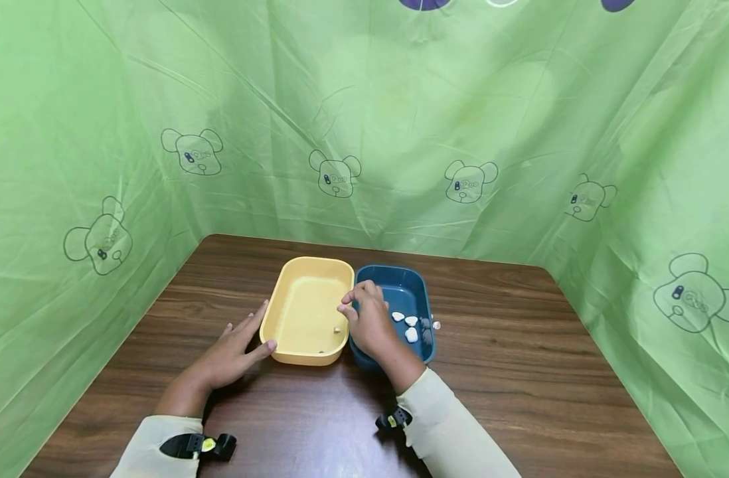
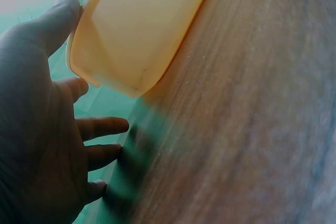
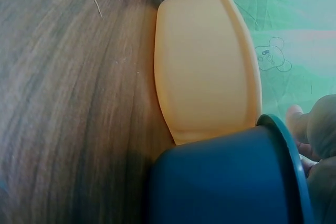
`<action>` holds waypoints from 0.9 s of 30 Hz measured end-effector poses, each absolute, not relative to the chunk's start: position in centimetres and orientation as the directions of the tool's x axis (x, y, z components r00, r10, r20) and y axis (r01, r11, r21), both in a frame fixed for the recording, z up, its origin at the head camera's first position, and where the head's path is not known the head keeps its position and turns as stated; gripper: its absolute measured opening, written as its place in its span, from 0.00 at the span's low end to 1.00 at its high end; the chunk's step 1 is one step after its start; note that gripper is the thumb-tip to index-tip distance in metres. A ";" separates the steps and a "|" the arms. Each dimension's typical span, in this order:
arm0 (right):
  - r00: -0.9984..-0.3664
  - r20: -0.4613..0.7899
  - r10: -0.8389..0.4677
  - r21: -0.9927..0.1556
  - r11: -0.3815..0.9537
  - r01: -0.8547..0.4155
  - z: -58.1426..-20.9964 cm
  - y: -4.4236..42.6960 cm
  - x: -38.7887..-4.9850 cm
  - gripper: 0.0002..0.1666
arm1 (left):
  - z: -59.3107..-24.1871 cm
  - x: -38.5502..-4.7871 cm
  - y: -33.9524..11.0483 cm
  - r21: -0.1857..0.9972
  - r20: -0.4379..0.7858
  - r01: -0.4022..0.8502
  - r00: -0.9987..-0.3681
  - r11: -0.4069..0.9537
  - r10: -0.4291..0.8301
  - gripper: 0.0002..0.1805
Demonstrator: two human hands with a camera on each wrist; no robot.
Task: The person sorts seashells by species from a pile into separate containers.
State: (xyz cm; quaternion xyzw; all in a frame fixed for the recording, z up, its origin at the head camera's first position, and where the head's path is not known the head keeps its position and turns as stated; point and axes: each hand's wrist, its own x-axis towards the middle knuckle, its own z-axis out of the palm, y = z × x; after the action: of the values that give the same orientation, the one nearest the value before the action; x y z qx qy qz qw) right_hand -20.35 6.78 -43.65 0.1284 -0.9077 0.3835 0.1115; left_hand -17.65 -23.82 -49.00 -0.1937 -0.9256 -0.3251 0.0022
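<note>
My left hand (image 1: 230, 355) spreads its fingers and thumb against the near left side of a yellow tray (image 1: 269, 315). In the left wrist view the thumb lies at the rim. My right hand (image 1: 370, 322) hangs over the left rim of a blue tray (image 1: 427, 302), fingers bent and thumb near the index finger. Whether something sits between those fingertips is too small to tell. Several white stones (image 1: 411, 334) and some grey stones (image 1: 426, 330) lie in the blue tray, partly hidden by the hand. A small pale stone (image 1: 337, 330) rests inside the yellow tray.
Both trays stand side by side on a brown wooden table (image 1: 496, 372). A small whitish piece (image 1: 437, 325) lies just outside the blue tray's right wall. Green printed curtain (image 1: 394, 146) encloses the table's back and sides.
</note>
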 end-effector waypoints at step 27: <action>-0.959 0.283 -0.029 -0.715 0.660 -0.231 -42.3 11.5 -20.1 0.05 | -49.2 -17.8 -23.8 0.612 0.122 0.357 -0.924 0.706 0.361 0.47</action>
State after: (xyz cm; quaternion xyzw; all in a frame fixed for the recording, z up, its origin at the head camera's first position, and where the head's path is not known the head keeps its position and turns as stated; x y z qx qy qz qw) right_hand -20.07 11.47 -42.26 0.0720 -0.9024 0.4062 0.1242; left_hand -17.77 -23.82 -49.19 -0.1944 -0.9236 -0.3305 -0.0034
